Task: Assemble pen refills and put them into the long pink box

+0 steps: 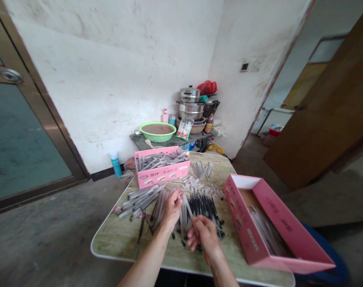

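My right hand (204,232) pinches a clear plastic pen tube (190,209) that slants up and to the left. Beside it, my left hand (172,206) is closed at the fingertips around something small and pale that I cannot make out. Under and between the hands lie more clear pen tubes (159,207) and a row of black pens (204,205). Behind them small clear plastic pieces (196,184) are scattered, possibly caps. To the left is a pile of grey-clear pen tubes (141,198).
A pink box (163,175) full of pen tubes stands at the table's back left. Another pink box (244,227), holding clear tubes, overhangs the right edge. Behind the table (115,243), a low shelf carries a green basin (159,137) and stacked pots (191,107).
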A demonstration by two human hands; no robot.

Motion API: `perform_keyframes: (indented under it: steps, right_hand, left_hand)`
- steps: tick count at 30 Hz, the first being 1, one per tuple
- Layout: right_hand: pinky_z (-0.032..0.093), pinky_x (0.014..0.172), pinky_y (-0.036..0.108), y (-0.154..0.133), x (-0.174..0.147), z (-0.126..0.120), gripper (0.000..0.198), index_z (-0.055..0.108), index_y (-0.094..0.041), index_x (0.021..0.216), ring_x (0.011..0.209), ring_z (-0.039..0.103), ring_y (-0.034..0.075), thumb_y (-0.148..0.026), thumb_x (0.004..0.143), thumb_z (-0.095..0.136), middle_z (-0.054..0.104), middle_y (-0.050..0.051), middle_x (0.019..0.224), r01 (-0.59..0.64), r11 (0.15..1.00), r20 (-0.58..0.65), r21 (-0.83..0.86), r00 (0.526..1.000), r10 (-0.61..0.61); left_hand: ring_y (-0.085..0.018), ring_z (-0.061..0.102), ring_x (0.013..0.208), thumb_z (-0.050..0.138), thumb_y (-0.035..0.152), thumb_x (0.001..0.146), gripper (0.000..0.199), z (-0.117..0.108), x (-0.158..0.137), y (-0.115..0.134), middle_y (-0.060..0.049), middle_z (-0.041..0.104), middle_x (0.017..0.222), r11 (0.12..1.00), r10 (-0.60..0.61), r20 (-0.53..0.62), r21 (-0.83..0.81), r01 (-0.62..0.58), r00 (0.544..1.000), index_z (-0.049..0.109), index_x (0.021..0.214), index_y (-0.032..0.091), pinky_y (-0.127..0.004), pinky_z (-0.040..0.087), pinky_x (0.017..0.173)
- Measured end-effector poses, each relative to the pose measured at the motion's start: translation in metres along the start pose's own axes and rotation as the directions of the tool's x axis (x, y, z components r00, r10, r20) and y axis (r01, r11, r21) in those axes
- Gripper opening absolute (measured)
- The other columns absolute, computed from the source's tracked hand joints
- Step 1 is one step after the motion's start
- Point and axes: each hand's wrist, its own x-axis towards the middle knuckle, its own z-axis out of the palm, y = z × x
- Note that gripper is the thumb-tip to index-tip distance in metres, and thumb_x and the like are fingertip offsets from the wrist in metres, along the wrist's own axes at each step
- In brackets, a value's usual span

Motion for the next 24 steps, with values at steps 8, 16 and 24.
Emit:
perform_keyframes:
  steps: [8, 16, 24]
  right_hand:
    - [0.04, 0.028, 0.017, -0.001, -0.001, -0.009, 0.04, 0.051, -0.015, 0.075, 0.034, 0.056, 0.012, -0.051, 0.074, 0.067, 0.063, 0.001, 0.05, 0.018, 0.998, 0.021, 0.055, 1.0, -0.019]
    - [0.033, 0.025, 0.015, -0.009, -0.017, -0.002, 0.037, 0.061, -0.01, 0.092, 0.027, 0.045, 0.009, -0.046, 0.087, 0.055, 0.056, -0.002, 0.044, -0.122, 0.948, 0.267, 0.293, 0.963, 0.041]
    - [0.019, 0.025, 0.016, -0.005, -0.021, 0.015, 0.033, 0.06, -0.017, 0.08, 0.024, 0.017, 0.004, -0.049, 0.087, 0.053, 0.032, -0.012, 0.035, -0.087, 0.928, 0.276, 0.361, 0.961, -0.017]
  left_hand:
    - [-0.026, 0.046, 0.127, 0.062, 0.03, 0.079, 0.046, 0.003, 0.013, 0.015, -0.011, 0.055, 0.133, 0.96, 0.176, 0.021, 0.217, -0.176, 0.984, 0.059, 0.124, 0.019, -0.041, 0.028, 0.11]
    - [-0.025, 0.069, 0.084, 0.063, 0.043, 0.08, 0.04, 0.008, -0.024, 0.051, -0.015, 0.072, 0.092, 0.94, -0.188, 0.326, -0.214, 0.266, 0.927, 0.067, 0.102, 0.01, -0.036, 0.053, 0.078]
    - [-0.021, 0.067, 0.067, 0.062, 0.04, 0.082, 0.032, 0.013, -0.044, 0.067, -0.012, 0.071, 0.08, 0.947, -0.179, 0.365, -0.187, 0.26, 0.914, 0.066, 0.094, 0.011, -0.021, 0.045, 0.045]
